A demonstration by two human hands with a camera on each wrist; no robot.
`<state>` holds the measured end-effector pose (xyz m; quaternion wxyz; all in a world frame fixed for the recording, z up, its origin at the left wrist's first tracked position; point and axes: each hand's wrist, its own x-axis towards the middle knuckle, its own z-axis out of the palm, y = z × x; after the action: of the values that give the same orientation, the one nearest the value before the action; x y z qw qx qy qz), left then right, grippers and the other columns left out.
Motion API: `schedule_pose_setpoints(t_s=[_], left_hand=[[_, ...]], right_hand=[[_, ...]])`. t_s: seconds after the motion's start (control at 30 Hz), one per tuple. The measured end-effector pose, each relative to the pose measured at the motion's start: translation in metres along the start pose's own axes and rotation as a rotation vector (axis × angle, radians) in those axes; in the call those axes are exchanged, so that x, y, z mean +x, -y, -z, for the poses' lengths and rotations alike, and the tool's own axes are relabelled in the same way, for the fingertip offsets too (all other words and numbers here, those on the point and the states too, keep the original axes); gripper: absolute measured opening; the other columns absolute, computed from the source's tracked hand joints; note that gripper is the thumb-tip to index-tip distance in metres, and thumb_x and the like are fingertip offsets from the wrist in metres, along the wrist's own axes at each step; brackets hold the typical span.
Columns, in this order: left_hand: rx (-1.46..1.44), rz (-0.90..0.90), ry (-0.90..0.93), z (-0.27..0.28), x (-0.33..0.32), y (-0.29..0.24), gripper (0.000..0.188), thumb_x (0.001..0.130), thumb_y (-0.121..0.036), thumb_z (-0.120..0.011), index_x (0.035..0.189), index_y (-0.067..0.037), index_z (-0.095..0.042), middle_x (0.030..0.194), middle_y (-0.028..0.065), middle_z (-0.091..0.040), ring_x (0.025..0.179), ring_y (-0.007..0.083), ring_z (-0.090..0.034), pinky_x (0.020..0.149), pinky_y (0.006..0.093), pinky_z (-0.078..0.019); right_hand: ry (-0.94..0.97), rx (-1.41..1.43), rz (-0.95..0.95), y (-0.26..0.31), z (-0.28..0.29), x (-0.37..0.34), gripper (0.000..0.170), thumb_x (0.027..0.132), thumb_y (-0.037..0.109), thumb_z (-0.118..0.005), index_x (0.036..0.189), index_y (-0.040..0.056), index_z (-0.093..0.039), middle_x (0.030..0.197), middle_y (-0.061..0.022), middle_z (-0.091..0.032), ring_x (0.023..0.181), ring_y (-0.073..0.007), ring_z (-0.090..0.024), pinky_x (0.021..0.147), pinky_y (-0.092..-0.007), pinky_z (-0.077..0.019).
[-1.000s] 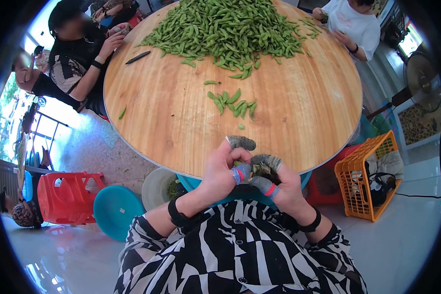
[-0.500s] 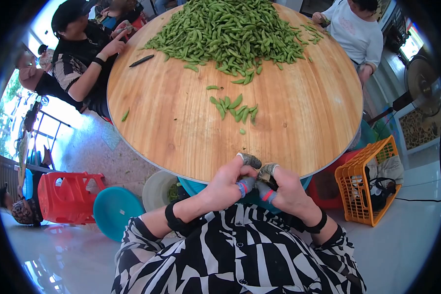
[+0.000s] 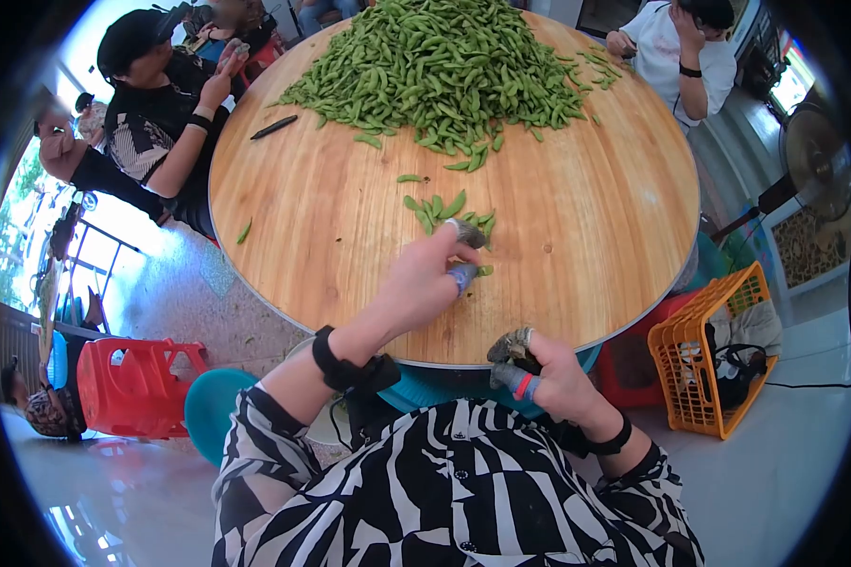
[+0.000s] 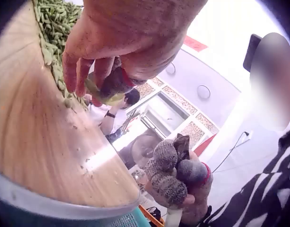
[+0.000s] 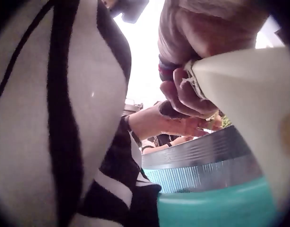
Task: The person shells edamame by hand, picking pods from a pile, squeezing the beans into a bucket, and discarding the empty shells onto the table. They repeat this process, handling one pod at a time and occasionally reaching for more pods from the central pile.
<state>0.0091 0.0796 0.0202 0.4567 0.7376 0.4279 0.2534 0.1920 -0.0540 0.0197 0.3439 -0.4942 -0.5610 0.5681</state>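
My left hand (image 3: 421,283) reaches over the round wooden table (image 3: 586,236), beside a small group of green pods (image 3: 428,210). In the left wrist view this hand (image 4: 130,38) pinches a green pod (image 4: 111,99) between thumb and fingers. Knitted covers sit on some fingertips. My right hand (image 3: 567,383) is at the near table edge, its covered fingers and thumb curled round a small dark thing (image 4: 181,145) that I cannot identify. In the right wrist view, a smooth white thing (image 5: 249,90) hides part of the right hand (image 5: 211,28).
A large heap of pods (image 3: 435,71) covers the far table, with a black pen (image 3: 274,128) to its left. People sit on both sides. A red stool (image 3: 137,387) and teal basin (image 3: 216,406) stand left; an orange crate (image 3: 709,354) stands right.
My left hand has left the right one and moved forward to the small group of pods. The right hand stays near the table edge. The person at right has raised a hand to their head.
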Motion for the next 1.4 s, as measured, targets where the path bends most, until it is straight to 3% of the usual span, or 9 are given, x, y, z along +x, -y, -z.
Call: schedule_pose_setpoints(t_s=[0.47,0.53,0.6,0.67,0.73,0.83,0.93,1.23,1.4], left_hand=[[-0.537,0.151,0.546,-0.035,-0.078,0.012,0.034,0.083,0.001,-0.060,0.116,-0.002,-0.052,0.097,0.0033,-0.064,0.092,0.0094,-0.058,0.081,0.0257,-0.0471],[-0.367,0.099,0.455,-0.019,-0.085,0.005,0.029,0.079,0.006,-0.054,0.108,0.000,-0.056,0.097,0.0097,-0.065,0.088,0.0114,-0.059,0.076,0.0262,-0.0487],[-0.383,0.090,0.220,0.003,-0.089,0.022,0.022,0.084,-0.001,-0.061,0.106,-0.002,-0.059,0.099,0.0025,-0.064,0.089,0.0090,-0.058,0.077,0.0253,-0.0468],[0.008,0.219,-0.062,0.042,-0.087,0.014,0.016,0.080,0.001,-0.060,0.096,-0.002,-0.061,0.095,0.0064,-0.064,0.085,0.0157,-0.061,0.073,0.0294,-0.0473],[0.789,-0.116,-0.252,0.084,-0.078,0.046,0.016,0.074,0.000,-0.062,0.090,-0.002,-0.061,0.087,0.0127,-0.061,0.086,0.0283,-0.059,0.075,0.0378,-0.0471],[1.192,-0.275,-0.432,0.098,-0.066,0.041,0.012,0.075,-0.008,-0.064,0.084,-0.002,-0.060,0.086,0.0156,-0.059,0.087,0.0353,-0.055,0.074,0.0434,-0.0452],[0.662,-0.068,-0.277,0.079,-0.031,0.022,0.012,0.078,-0.011,-0.062,0.084,-0.002,-0.058,0.088,0.0168,-0.059,0.088,0.0364,-0.056,0.073,0.0434,-0.0444],[0.793,-0.163,-0.282,0.029,0.045,0.043,0.027,0.076,-0.021,-0.069,0.082,0.002,-0.058,0.088,0.0197,-0.058,0.090,0.0363,-0.054,0.076,0.0441,-0.0445],[0.737,0.134,-0.102,0.045,0.025,0.024,0.023,0.068,-0.011,-0.071,0.086,0.000,-0.060,0.090,0.0185,-0.062,0.088,0.0366,-0.058,0.078,0.0417,-0.0478]], right_hand=[[-0.181,0.311,-0.152,-0.025,0.008,-0.012,0.010,0.088,0.005,-0.059,0.097,0.0017,-0.057,0.068,-0.0017,-0.060,0.048,-0.0041,-0.047,0.042,-0.0176,-0.0339],[-0.113,0.319,-0.177,-0.019,0.003,-0.012,0.010,0.087,0.006,-0.059,0.096,0.0016,-0.058,0.069,-0.0016,-0.060,0.049,-0.0045,-0.050,0.042,-0.0173,-0.0342],[-0.073,0.309,-0.176,-0.019,-0.004,-0.010,0.010,0.088,0.006,-0.059,0.097,0.0015,-0.059,0.070,-0.0016,-0.060,0.050,-0.0048,-0.051,0.042,-0.0173,-0.0350],[-0.040,0.300,-0.178,-0.019,-0.006,-0.011,0.011,0.088,0.007,-0.060,0.097,0.0014,-0.059,0.071,-0.0017,-0.060,0.051,-0.0050,-0.052,0.043,-0.0173,-0.0359],[0.033,0.287,-0.190,-0.019,-0.006,-0.012,0.012,0.088,0.008,-0.060,0.098,0.0010,-0.061,0.074,-0.0022,-0.062,0.053,-0.0052,-0.054,0.044,-0.0176,-0.0384],[0.052,0.310,-0.175,-0.017,-0.009,-0.011,0.013,0.088,0.008,-0.061,0.099,-0.0003,-0.061,0.078,-0.0031,-0.063,0.055,-0.0060,-0.055,0.048,-0.0184,-0.0419],[0.111,0.260,-0.157,-0.012,-0.011,-0.012,0.016,0.089,0.009,-0.060,0.102,-0.0016,-0.059,0.081,-0.0039,-0.064,0.056,-0.0064,-0.055,0.050,-0.0189,-0.0433],[-0.016,0.394,0.028,-0.020,0.004,-0.018,0.034,0.098,0.014,-0.039,0.127,-0.0023,-0.043,0.086,-0.0068,-0.062,0.053,-0.0042,-0.045,0.050,-0.0170,-0.0384],[-0.043,0.434,0.088,-0.016,0.003,-0.008,0.035,0.099,0.014,-0.036,0.129,-0.0024,-0.041,0.091,-0.0098,-0.060,0.054,-0.0041,-0.046,0.050,-0.0164,-0.0384]])
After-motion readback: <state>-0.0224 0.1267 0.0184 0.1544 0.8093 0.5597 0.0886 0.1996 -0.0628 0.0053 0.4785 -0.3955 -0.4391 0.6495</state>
